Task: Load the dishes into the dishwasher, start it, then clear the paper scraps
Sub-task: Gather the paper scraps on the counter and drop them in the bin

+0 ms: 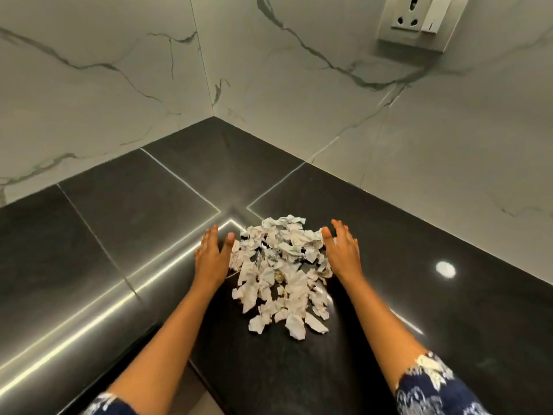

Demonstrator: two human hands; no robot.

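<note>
A heap of torn white paper scraps [281,274] lies on the black stone counter [419,295] in a corner. My left hand [212,254] sits flat at the heap's left edge, fingers straight, thumb touching the nearest scraps. My right hand [342,250] stands at the heap's right edge with straight fingers, its palm facing the paper. Neither hand holds anything. No dishes or dishwasher are in view.
White marble-look walls [299,85] close off the corner behind the counter. A socket and switch plate [419,22] is on the right wall, high up. The counter's front edge [194,366] runs under my left forearm.
</note>
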